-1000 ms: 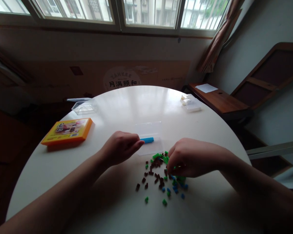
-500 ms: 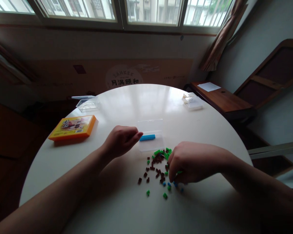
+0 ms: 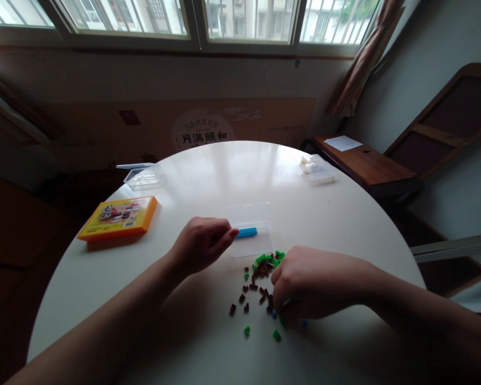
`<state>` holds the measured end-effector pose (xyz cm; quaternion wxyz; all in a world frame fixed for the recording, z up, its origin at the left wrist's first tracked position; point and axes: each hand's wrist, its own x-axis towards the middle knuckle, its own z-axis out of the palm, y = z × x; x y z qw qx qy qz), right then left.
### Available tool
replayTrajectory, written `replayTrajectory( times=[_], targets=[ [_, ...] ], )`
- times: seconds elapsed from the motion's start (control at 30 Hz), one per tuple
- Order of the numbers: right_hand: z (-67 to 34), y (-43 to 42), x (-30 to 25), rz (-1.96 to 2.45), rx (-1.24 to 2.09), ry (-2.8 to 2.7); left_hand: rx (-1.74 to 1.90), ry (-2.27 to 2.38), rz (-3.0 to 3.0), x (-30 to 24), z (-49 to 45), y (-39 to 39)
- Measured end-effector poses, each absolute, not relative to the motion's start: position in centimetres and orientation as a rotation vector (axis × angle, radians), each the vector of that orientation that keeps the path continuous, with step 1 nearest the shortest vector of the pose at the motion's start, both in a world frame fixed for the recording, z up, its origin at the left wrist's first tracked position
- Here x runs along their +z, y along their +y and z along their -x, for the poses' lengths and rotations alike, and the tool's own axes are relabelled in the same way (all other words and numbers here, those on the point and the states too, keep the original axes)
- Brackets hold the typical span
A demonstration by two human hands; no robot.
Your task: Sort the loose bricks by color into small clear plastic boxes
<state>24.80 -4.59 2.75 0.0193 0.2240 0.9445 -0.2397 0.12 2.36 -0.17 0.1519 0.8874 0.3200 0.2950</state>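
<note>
My left hand [image 3: 203, 243] is closed, thumb against the curled fingers. Its tip overlaps the near end of a bright blue ribbed bar [image 3: 247, 232], which appears to lie in an open clear plastic case [image 3: 251, 248]. Whatever those fingers hold is hidden. Low over the right side of a loose pile of small brown bricks [image 3: 261, 271] and green bricks [image 3: 261, 259], my right hand [image 3: 310, 280] has its fingers bent down and drawn together. Its fingertips are hidden. A blue piece [image 3: 274, 314] shows beside them, and single green pieces [image 3: 277, 336] lie nearer to me.
An orange and yellow box [image 3: 120, 218] lies at the left on the round white table [image 3: 192, 187]. Behind it stands a clear tray [image 3: 142, 177]. Small clear cases [image 3: 317, 170] sit at the far right. A wooden side table [image 3: 364, 160] bears a paper sheet.
The view has tilted up slightly. My right hand has shifted a little left over the pile and covers more blue pieces. My left hand overlaps more of the blue bar's end.
</note>
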Motion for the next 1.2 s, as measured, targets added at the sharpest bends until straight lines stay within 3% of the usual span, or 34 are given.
replayTrajectory(
  times=[0.93, 1.07, 1.2],
  targets=[
    [-24.8, -5.5, 2.6, -0.689, -0.537, 2.952, 0.878, 0.923, -2.438, -0.5, -0.3, 2.0],
    [-24.8, -5.5, 2.7, -0.686, -0.611, 2.977, 0.882, 0.924, -2.466, -0.7, -0.4, 2.0],
    [-25.4, -4.8, 3.4, -0.664, -0.931, 3.015, 0.855, 0.920, -2.495, -0.7, -0.4, 1.9]
  ],
)
